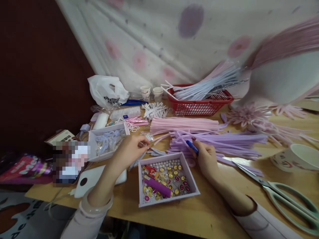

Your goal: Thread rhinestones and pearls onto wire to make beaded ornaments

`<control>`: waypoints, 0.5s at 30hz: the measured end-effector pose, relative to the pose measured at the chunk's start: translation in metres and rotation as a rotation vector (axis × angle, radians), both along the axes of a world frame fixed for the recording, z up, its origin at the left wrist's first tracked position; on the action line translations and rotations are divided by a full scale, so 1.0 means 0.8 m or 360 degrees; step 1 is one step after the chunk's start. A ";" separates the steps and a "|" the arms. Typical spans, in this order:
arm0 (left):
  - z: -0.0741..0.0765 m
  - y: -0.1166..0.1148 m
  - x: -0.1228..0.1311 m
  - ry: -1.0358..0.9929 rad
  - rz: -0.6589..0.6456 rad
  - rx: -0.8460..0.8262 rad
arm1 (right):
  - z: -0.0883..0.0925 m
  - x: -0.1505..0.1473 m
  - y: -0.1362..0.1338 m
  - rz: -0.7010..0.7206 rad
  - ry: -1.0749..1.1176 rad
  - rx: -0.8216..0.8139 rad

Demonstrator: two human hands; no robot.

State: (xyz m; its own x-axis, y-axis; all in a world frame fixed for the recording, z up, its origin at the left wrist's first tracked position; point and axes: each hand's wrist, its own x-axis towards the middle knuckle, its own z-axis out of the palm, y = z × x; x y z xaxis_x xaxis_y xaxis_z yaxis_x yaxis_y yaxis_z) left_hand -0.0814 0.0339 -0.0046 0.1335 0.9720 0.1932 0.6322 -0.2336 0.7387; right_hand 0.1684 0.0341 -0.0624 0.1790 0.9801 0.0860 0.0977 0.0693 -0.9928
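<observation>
My right hand [206, 157] is closed around a short blue pen-like tool [192, 147], just above the purple pipe cleaners [219, 143]. My left hand [136, 147] reaches over the table with its fingertips drawn together beside short grey-blue pipe cleaner pieces [157, 152]; anything pinched there is too small to make out. Between and below the hands sits a white box [169, 200] of pearls, gold beads and magenta gems. A purple tube [157, 186] and a small red-and-yellow packet [151, 172] lie on top of the beads.
Large scissors [266, 184] lie at the right, near a paper bowl [301, 157]. Pink pipe cleaners [184, 124] lie before a red basket [199, 108]. A second white box [93, 144], a white power bank [88, 181] and a phone [71, 162] are on the left.
</observation>
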 end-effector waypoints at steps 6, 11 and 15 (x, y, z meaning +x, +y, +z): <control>-0.011 0.015 0.004 0.0255 -0.0243 -0.0019 | 0.001 0.000 -0.009 0.0070 0.0048 -0.0015; 0.020 0.002 0.017 0.0407 -0.0327 0.0103 | 0.016 0.012 -0.002 -0.0135 0.0031 0.0132; 0.057 -0.010 0.069 0.0465 -0.0779 0.0202 | 0.038 0.028 0.011 -0.0350 0.0023 0.0299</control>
